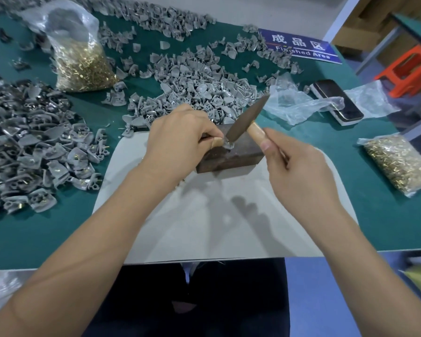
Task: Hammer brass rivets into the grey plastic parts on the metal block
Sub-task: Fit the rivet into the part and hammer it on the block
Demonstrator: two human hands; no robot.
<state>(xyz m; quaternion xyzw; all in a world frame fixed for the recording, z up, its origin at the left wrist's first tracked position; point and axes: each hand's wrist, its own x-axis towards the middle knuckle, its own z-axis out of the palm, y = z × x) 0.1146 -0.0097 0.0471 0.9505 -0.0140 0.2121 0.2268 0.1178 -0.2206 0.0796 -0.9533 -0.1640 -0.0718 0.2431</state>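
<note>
You are mid-strike: your right hand [299, 171] has its grip wrapped round the wooden handle of the hammer [247, 117], and the lower end of the head is down on the grey plastic part [229, 144] lying on top of the metal block [231, 154], near its left end. Your left hand [180, 139] pinches that part at its left edge, fingertips just beside the hammer face. The hammer head's long axis runs from the part up and away to the right, toward the plastic bags. The rivet itself is too small to make out under the head. Next, judge whether it is seated; if so, lift the hammer and swap the part for a fresh one from the heap of grey parts [195, 86] behind the block.
</note>
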